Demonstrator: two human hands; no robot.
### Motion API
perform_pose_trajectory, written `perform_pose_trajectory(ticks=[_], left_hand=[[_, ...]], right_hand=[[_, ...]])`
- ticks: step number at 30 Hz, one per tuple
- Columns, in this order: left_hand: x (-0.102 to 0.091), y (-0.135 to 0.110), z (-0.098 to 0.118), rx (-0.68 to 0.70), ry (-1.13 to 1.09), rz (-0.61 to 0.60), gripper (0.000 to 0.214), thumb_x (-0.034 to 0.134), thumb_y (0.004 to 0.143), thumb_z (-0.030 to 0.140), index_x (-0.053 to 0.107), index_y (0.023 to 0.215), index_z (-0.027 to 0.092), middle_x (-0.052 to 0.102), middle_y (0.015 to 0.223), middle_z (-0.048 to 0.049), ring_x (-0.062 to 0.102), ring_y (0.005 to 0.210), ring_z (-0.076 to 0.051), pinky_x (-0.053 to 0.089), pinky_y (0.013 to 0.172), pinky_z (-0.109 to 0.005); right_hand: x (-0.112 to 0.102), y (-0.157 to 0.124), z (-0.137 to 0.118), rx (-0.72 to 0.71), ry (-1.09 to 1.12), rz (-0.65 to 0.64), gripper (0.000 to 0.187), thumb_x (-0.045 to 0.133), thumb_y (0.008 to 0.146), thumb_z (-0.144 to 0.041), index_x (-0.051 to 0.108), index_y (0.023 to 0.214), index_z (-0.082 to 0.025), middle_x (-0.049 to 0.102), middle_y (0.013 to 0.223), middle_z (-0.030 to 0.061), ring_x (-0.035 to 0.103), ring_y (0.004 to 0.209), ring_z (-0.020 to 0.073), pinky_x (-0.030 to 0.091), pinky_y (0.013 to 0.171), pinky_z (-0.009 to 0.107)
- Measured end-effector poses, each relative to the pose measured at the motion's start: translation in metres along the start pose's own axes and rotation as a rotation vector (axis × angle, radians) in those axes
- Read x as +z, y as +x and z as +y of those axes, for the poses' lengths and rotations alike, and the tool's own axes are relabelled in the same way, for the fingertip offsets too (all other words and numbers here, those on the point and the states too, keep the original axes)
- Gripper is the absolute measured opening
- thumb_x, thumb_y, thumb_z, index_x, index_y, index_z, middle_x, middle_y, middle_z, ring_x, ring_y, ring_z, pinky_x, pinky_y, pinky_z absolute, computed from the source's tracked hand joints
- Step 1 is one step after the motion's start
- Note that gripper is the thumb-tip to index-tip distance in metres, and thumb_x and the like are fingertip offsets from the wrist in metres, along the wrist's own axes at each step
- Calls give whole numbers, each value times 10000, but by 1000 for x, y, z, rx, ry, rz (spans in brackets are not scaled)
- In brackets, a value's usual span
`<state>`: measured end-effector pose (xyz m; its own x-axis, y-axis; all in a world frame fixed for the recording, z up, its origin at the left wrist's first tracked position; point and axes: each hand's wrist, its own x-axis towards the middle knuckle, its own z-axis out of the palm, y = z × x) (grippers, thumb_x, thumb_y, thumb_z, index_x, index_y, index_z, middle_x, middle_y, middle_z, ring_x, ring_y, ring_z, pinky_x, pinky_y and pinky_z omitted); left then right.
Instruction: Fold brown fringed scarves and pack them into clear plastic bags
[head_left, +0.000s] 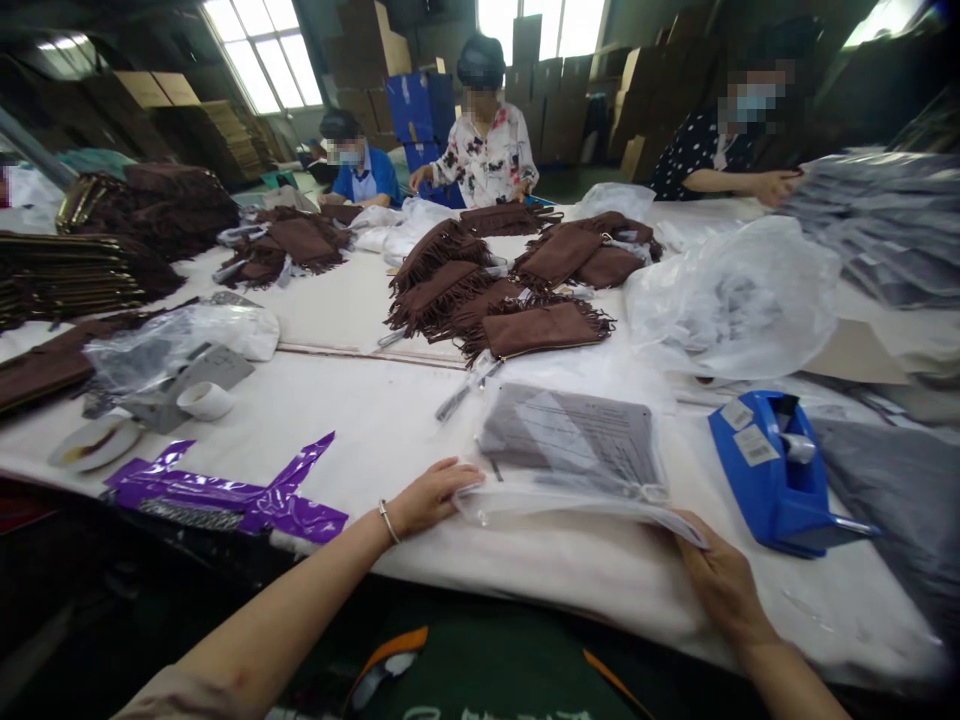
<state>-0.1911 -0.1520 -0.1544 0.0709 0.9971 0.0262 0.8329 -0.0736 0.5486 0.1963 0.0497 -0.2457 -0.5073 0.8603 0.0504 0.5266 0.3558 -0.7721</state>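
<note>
In front of me lies a clear plastic bag (570, 495) with printed text, and a grey wrapped item (622, 440) shows inside it. My left hand (439, 497), with a bracelet at the wrist, grips the near left corner of the bag's loose edge. At the near right corner, my right hand (716, 572) is closed on the same edge, its thumb on top. Between both hands the edge is stretched and slightly lifted. Just beyond the bag sit brown fringed pouches (547, 330) with zippers. A blue tape dispenser (772, 470) stands right of the bag.
Purple tape (247, 495) is stuck along the table's front edge at left, near a white tape roll (206, 401). Crumpled clear plastic (735, 295) lies at right, by stacked grey bagged items (885, 225). Brown pouches are piled at left. Several people work across the table.
</note>
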Motion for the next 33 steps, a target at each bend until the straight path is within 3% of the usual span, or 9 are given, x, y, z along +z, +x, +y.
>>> perform_pose_trajectory(ticks=[2, 5, 12, 19, 22, 24, 29, 31, 33], left_hand=[[11, 5, -1, -166, 25, 196, 266, 412, 922, 294, 618, 1060, 198, 663, 1068, -44, 588, 1032, -165, 415, 973, -322], [29, 7, 0, -365, 98, 371, 384, 273, 963, 336, 608, 886, 165, 662, 819, -59, 619, 775, -167, 499, 741, -287], [43, -1, 12, -558, 317, 364, 375, 298, 948, 391, 585, 921, 149, 615, 695, -106, 617, 698, -248, 466, 655, -333], [14, 10, 16, -605, 330, 342, 235, 444, 918, 366, 583, 836, 195, 623, 637, -18, 619, 617, -186, 466, 608, -274], [-4, 10, 34, -488, 324, 458, 207, 452, 920, 320, 568, 1029, 188, 662, 877, -54, 620, 886, -197, 481, 835, -339], [-7, 14, 57, -243, 311, 507, 247, 417, 931, 279, 560, 1103, 173, 638, 1041, -93, 548, 1087, -215, 409, 990, -396], [37, 54, 101, 581, 217, -45, 338, 316, 957, 223, 552, 1197, 255, 567, 1264, -32, 408, 1278, -162, 327, 1103, -344], [59, 76, 97, 559, 218, -93, 337, 325, 961, 232, 535, 1224, 247, 510, 1336, -30, 356, 1316, -161, 302, 1120, -352], [75, 94, 85, 372, 205, -1, 348, 387, 949, 256, 483, 1282, 231, 443, 1394, -43, 306, 1345, -179, 288, 1124, -387]], right_hand=[[3, 0, -5, 32, -116, 55, 399, 345, 879, -495, 573, 1112, -264, 668, 1013, 17, 615, 947, 224, 438, 858, 329], [9, -8, -18, 90, -250, 135, 442, 294, 885, -518, 597, 1041, -237, 668, 774, 23, 639, 725, 228, 445, 673, 313], [17, -31, -36, 203, -386, 104, 463, 252, 894, -512, 610, 976, -231, 665, 699, 71, 614, 566, 241, 414, 503, 326], [19, -17, -10, -126, -640, 34, 402, 311, 834, -339, 637, 1047, -237, 678, 830, 123, 588, 507, 257, 410, 464, 381], [21, -15, -1, -174, -770, -14, 398, 333, 808, -280, 623, 1076, -232, 671, 869, 123, 601, 545, 253, 425, 467, 373], [21, -16, 0, -214, -869, -49, 423, 321, 804, -239, 603, 1115, -195, 659, 920, 134, 606, 560, 255, 428, 465, 375], [18, -16, -19, -210, -966, -52, 461, 263, 832, -149, 530, 1207, -162, 648, 1014, 134, 604, 529, 223, 418, 468, 354], [16, -13, -31, -121, -831, -51, 407, 260, 864, -202, 572, 1124, -188, 677, 897, 113, 605, 524, 211, 405, 467, 328], [14, -8, -43, 27, -614, -31, 385, 246, 906, -330, 608, 972, -219, 671, 699, 70, 610, 536, 210, 402, 486, 312]])
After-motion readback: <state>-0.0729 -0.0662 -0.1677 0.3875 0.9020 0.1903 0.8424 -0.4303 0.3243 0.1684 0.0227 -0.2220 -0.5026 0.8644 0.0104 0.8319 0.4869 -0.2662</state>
